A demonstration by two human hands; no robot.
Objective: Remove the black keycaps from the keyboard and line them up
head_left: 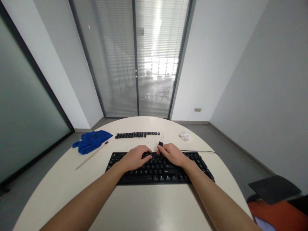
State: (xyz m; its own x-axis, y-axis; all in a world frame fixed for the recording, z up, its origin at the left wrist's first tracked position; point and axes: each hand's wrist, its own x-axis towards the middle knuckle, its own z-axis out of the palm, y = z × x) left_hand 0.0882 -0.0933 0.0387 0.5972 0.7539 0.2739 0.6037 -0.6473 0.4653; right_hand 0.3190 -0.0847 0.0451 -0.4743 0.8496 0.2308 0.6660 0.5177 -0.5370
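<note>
A black keyboard point(168, 173) lies on the round white table point(144, 208) in front of me. My left hand point(134, 158) rests on the keyboard's upper middle, fingers curled down over the keys. My right hand point(172, 154) is closed on a small black keycap puller point(160, 143) with thin wire prongs, its tip at the keyboard's top row beside my left fingers. Behind the keyboard, several loose black keycaps point(137, 135) lie in rows on the table.
A blue cloth point(91, 141) and a thin pale stick point(91, 156) lie at the left. A crumpled white tissue point(185, 135) sits at the far right. The keyboard's cable point(199, 151) runs right. A dark chair point(274, 189) stands at the lower right.
</note>
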